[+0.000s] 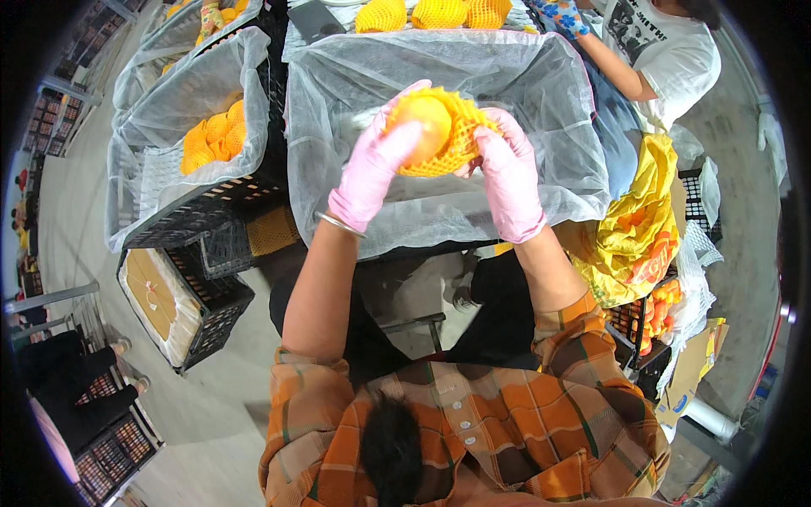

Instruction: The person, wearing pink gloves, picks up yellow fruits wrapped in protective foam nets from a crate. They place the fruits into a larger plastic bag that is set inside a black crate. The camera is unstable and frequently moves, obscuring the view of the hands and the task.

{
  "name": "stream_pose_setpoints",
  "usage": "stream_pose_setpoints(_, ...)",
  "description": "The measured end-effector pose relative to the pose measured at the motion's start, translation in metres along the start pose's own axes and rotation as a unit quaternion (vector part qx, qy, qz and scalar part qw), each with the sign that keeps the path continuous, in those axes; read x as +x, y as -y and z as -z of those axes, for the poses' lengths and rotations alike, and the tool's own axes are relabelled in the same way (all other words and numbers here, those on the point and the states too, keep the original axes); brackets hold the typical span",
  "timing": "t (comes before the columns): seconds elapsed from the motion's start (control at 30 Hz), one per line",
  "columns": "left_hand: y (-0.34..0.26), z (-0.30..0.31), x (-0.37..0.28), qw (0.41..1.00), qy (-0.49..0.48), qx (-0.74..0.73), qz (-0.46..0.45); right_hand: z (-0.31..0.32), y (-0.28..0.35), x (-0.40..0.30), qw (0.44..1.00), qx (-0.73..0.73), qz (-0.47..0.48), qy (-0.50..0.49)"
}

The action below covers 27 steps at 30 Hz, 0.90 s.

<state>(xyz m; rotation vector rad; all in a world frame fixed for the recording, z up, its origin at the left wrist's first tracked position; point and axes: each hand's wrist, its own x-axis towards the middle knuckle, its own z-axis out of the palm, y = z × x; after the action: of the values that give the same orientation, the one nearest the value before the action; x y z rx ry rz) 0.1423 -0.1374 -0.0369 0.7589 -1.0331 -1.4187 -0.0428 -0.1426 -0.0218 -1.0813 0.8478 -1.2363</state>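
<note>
My left hand, in a pink glove, holds a round yellow-orange fruit with the thumb across its front. A yellow foam net sleeve covers the fruit's right and lower side, leaving the front bare. On the right, my right hand, also gloved in pink, pinches the edge of the net. Both hands are above a crate with a white translucent liner. Several net-wrapped fruits sit beyond its far edge, beside a dark flat phone-like object.
Left stands another lined crate with net-wrapped fruits. A black crate is on the floor below. At right are a yellow plastic bag and a crate of orange-red fruits. A co-worker's flower-patterned glove reaches in at upper right.
</note>
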Motion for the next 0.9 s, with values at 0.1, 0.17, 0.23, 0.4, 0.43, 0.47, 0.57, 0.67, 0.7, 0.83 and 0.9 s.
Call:
stream_pose_setpoints(0.1,-0.003,-0.005,0.002,0.96,0.033,0.25,-0.121,-0.001,-0.014,-0.003,0.992,-0.081,0.091,-0.008)
stream_pose_setpoints(0.17,0.002,-0.004,0.001,0.919,0.019,0.345,-0.187,0.009,-0.015,0.0,0.888,-0.389,0.245,0.013)
stream_pose_setpoints(0.23,0.001,-0.008,-0.002,0.937,-0.003,0.313,-0.154,0.01,-0.019,0.004,0.885,-0.369,0.282,0.035)
stream_pose_setpoints(0.4,0.0,0.002,-0.004,0.956,-0.025,0.247,-0.156,-0.013,-0.016,0.007,0.992,-0.076,0.054,0.084)
stream_pose_setpoints(0.43,-0.002,0.001,-0.005,0.966,-0.021,0.211,-0.15,-0.018,-0.013,0.006,0.995,0.0,-0.008,0.101)
stream_pose_setpoints(0.47,-0.003,-0.002,-0.006,0.959,-0.021,0.222,-0.176,-0.023,-0.01,0.006,0.988,0.076,-0.071,0.117)
stream_pose_setpoints(0.57,-0.001,-0.007,-0.004,0.912,-0.027,0.311,-0.267,-0.021,-0.021,0.007,0.965,0.179,-0.132,0.143)
stream_pose_setpoints(0.67,-0.008,-0.008,-0.007,0.899,-0.041,0.348,-0.26,-0.019,-0.028,0.005,0.953,0.21,-0.171,0.134)
stream_pose_setpoints(0.7,-0.01,-0.007,-0.007,0.892,-0.047,0.368,-0.258,-0.021,-0.028,0.005,0.953,0.215,-0.167,0.131)
stream_pose_setpoints(0.83,-0.003,-0.004,-0.008,0.857,-0.053,0.423,-0.291,-0.023,-0.034,0.007,0.941,0.253,-0.179,0.134)
stream_pose_setpoints(0.9,0.0,-0.004,-0.007,0.839,-0.059,0.444,-0.311,-0.024,-0.037,0.008,0.939,0.265,-0.181,0.12)
